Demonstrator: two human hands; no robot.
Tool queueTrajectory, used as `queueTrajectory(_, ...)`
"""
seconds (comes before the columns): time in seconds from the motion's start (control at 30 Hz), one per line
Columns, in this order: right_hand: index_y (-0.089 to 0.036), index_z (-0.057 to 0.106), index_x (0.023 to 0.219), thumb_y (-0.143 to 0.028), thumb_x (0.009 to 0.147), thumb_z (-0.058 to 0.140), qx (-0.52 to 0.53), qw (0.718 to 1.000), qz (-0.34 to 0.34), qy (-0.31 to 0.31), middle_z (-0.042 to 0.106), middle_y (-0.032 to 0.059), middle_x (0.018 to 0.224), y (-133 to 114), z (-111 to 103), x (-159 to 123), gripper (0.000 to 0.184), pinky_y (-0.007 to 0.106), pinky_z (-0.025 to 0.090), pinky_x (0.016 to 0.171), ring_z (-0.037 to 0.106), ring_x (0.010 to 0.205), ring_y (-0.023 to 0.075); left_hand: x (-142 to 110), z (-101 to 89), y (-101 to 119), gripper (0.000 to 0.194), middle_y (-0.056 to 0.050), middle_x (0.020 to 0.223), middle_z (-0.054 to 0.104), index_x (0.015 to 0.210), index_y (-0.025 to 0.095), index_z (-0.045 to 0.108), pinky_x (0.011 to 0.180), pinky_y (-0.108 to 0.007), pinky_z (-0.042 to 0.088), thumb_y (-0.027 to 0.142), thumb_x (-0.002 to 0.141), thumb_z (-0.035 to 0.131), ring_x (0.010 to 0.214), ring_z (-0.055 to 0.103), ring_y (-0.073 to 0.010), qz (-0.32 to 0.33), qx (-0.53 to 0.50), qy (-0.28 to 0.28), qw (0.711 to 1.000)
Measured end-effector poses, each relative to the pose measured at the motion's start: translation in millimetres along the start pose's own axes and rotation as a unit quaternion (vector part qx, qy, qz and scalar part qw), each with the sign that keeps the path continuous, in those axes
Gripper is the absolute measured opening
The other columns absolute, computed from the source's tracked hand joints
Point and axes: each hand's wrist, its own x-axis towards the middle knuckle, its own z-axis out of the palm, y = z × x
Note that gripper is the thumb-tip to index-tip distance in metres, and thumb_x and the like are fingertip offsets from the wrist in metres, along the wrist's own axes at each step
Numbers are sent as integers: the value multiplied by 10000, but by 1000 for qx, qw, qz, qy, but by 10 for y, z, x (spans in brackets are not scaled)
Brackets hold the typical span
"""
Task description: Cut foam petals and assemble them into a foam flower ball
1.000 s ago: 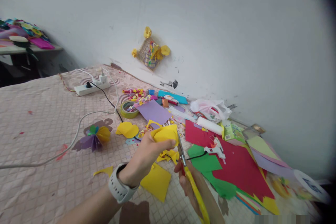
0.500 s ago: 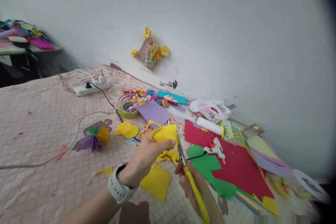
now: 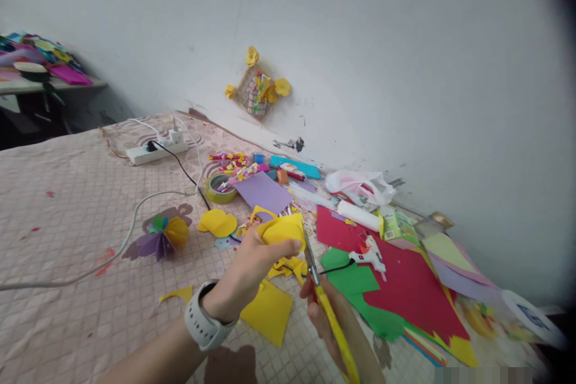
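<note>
My left hand, with a white watch on the wrist, pinches a folded piece of yellow paper above the patterned floor. My right hand grips yellow-handled scissors, whose blades point up at the right edge of that yellow paper. Yellow scraps and a yellow square sheet lie just below the hands.
Red paper, green paper and a white glue gun lie to the right. A purple sheet, tape roll, paper fan flower, power strip and cable sit on the floor. The wall holds a paper craft.
</note>
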Motion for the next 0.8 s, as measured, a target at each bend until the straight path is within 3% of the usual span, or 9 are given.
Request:
queueTrajectory(0.1,-236,576,880,-695,825,527,2,1000,-16,9,492,-28,649,-8,-2,-14,464,222,415,461,457,515,134,-11,12,11,140,13,598,608,632,159,627,552,-231,422,237,672,735,555,532,-121,-9,-3,1,1000)
queueTrajectory(0.27,-247,595,894,-698,808,563,26,999,16,31,485,-28,654,-63,3,-27,460,232,452,493,471,555,148,-16,18,5,126,-6,672,646,704,143,656,588,-238,436,231,676,741,600,561,-128,-23,-29,-24,999)
queueTrajectory(0.47,-223,576,863,-713,807,533,13,1000,7,20,430,-53,599,-36,13,-9,495,214,340,419,354,458,105,-22,22,9,121,-7,670,652,710,141,656,587,-237,438,226,683,739,595,566,-126,-25,-34,-29,999)
queueTrajectory(0.67,-218,566,863,-720,818,518,9,1000,16,17,462,-37,653,-151,-3,-28,506,215,350,456,392,506,112,-37,33,14,116,-5,669,651,712,137,658,590,-230,441,216,682,738,597,562,-121,-19,-34,-26,999)
queueTrajectory(0.8,-216,575,855,-731,799,524,23,999,21,7,460,-42,625,-84,11,-5,521,204,349,419,391,474,105,-25,23,-6,123,3,658,636,699,137,649,582,-223,437,214,680,743,591,551,-114,-15,-36,-25,999)
